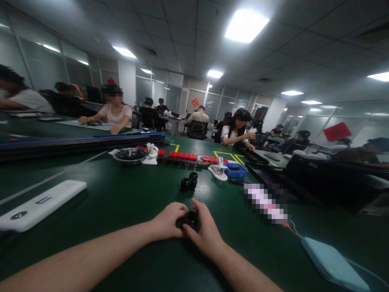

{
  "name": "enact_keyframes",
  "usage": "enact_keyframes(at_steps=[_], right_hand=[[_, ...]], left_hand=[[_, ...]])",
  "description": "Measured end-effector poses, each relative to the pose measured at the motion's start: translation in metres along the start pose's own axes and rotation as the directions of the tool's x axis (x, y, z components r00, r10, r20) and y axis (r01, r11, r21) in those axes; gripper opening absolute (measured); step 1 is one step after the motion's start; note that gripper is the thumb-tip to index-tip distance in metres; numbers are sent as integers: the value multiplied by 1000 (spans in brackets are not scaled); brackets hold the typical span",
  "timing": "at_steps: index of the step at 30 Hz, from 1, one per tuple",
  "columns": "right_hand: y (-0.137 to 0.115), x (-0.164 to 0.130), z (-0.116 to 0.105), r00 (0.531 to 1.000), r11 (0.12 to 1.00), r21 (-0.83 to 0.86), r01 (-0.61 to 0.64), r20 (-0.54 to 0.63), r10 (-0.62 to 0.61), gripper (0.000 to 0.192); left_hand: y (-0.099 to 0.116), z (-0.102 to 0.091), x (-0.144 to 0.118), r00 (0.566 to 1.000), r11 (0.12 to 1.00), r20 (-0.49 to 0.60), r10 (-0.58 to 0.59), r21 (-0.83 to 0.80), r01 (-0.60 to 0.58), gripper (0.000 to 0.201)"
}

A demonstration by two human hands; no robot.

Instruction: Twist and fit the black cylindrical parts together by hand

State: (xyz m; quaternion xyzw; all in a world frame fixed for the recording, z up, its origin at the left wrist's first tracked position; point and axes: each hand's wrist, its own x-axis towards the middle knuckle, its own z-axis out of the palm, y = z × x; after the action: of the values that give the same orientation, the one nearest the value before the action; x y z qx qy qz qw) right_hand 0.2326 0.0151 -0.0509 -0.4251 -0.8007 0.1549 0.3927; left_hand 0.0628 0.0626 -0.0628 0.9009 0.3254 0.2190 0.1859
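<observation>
Both my hands meet low in the middle of the head view, around a black hollow fitting (192, 219) with a round opening facing up. My left hand (170, 221) grips its left side, fingers curled and partly hidden. From the right, my right hand (206, 231) holds it with the thumb in front and the fingers behind. The exact kind of fitting is too dark to tell. Just beyond my hands, a small cluster of shiny black round fittings (189, 182) stands on the green table (130, 211), apart from my fingers.
Farther back are a dark round dish (130, 155), white clips (219, 169), a red strip (185, 155) and a blue tray (236, 170). A white slab-like device (45, 205) lies left, a light-blue case (334, 261) with a cable right. Black cases (331, 178) stand far right. Other people sit beyond.
</observation>
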Motion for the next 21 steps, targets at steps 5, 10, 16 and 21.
enact_keyframes(at_steps=[5,10,16,21], right_hand=[[-1,-3,-3,998,998,-10,58,36,-57,70],[2,-1,0,996,993,-103,-63,-67,56,74],[2,0,6,994,997,-41,-70,-87,66,59],[2,-3,2,997,999,38,28,-73,-26,58]], left_hand=[[2,-2,0,1000,1000,5,-7,10,7,39],[4,-4,-1,1000,1000,2,-2,11,2,41],[7,-5,0,1000,1000,4,-13,8,13,35],[5,-3,0,1000,1000,-1,-1,-2,1,40]])
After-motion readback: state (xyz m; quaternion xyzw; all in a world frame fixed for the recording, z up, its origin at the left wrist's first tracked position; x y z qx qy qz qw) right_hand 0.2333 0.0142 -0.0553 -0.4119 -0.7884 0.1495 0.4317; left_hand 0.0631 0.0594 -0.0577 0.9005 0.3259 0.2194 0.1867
